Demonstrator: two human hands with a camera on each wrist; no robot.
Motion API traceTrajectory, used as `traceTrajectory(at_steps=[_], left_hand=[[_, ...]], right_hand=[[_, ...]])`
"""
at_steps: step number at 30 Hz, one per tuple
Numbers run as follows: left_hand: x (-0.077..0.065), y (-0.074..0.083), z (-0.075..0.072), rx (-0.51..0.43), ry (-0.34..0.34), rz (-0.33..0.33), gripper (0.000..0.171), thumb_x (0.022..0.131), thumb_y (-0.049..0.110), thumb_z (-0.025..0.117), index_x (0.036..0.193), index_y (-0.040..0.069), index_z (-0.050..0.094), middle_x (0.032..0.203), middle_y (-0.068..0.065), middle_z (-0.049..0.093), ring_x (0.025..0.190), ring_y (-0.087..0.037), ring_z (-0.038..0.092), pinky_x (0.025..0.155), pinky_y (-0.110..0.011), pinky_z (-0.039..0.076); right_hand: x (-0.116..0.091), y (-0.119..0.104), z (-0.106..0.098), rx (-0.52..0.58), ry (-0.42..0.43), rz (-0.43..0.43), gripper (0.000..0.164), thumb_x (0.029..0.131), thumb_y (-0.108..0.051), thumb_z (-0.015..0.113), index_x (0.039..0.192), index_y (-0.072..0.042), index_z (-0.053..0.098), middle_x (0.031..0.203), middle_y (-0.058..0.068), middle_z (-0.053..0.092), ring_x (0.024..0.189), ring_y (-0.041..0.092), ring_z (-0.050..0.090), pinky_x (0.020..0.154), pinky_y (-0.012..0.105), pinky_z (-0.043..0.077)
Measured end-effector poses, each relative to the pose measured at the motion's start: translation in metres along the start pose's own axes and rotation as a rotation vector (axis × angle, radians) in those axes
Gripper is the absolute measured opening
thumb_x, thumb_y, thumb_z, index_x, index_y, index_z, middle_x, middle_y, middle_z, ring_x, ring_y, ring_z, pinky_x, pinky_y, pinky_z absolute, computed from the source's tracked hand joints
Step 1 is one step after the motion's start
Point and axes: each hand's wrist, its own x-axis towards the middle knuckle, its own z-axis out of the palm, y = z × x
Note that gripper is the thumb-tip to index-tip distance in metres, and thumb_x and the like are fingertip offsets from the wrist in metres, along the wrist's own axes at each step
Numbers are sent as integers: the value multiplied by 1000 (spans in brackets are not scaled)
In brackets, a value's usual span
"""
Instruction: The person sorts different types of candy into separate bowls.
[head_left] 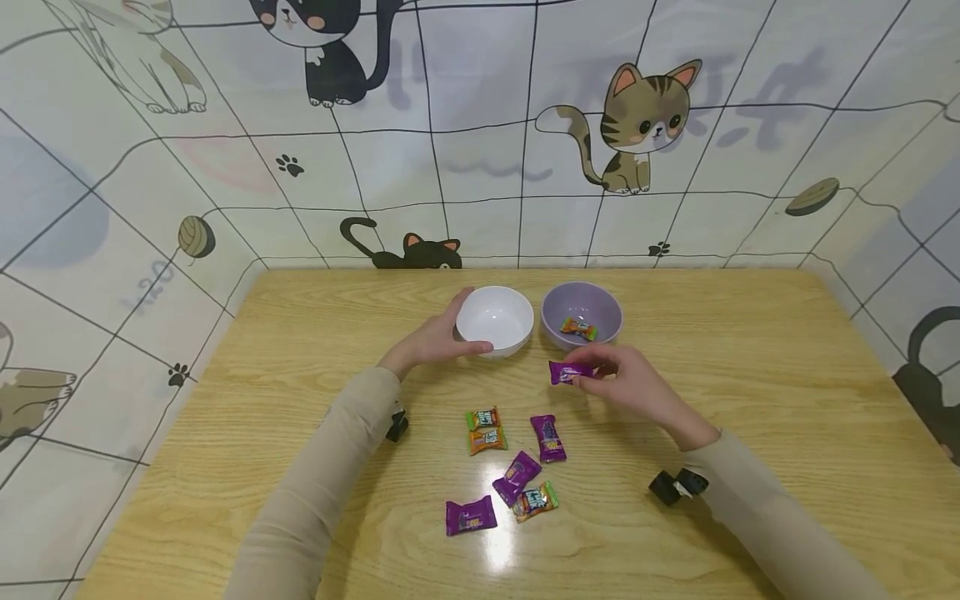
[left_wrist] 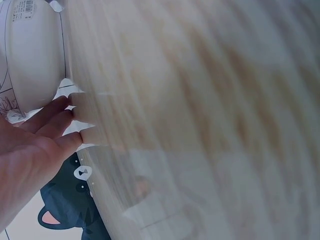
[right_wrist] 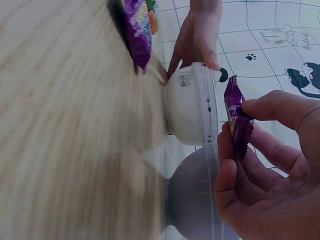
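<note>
My right hand (head_left: 626,379) pinches a purple-wrapped candy (right_wrist: 237,117) between thumb and fingers, just in front of the lavender bowl (head_left: 551,321). One orange-and-green candy (head_left: 579,328) lies inside that bowl. On the left, my left hand (head_left: 438,336) holds the white bowl (head_left: 495,321) by its side, thumb along the front and fingers round the back. Nothing shows inside the white bowl. In the right wrist view, the left hand (right_wrist: 197,37) touches the white bowl near its rim.
Nearer me on the wooden table (head_left: 285,417) lie purple candies, among them one at the front (head_left: 471,516), and orange-and-green candies such as the front one (head_left: 536,502). A cat-printed cloth (head_left: 480,167) stands behind the table and along its sides.
</note>
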Motion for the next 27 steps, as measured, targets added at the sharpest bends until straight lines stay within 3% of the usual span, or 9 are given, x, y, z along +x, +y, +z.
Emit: traceTrajectory(at_steps=[9, 19, 27], left_hand=[[0, 1, -1, 0, -4, 1, 104, 83, 39, 75, 156, 17, 4, 145, -21, 40, 128, -34, 43, 105, -48, 32], [-1, 1, -1, -1, -3, -8, 105, 83, 41, 75, 156, 18, 3, 146, -21, 39, 130, -34, 42, 106, -48, 31], [-1, 2, -1, 8, 0, 1, 105, 83, 40, 75, 156, 16, 4, 146, -21, 39, 130, -34, 42, 106, -48, 32]], right_hand=[[14, -8, -4, -6, 29, -36, 24, 87, -6, 71, 111, -4, 70, 103, 7, 68, 89, 21, 60, 76, 34, 50], [34, -17, -9, 7, 33, -29, 27, 88, -9, 71, 113, -1, 68, 106, 11, 68, 97, 25, 60, 79, 36, 50], [50, -21, -9, 21, 36, -50, 26, 88, -10, 71, 112, -1, 69, 104, 10, 68, 93, 22, 59, 76, 34, 50]])
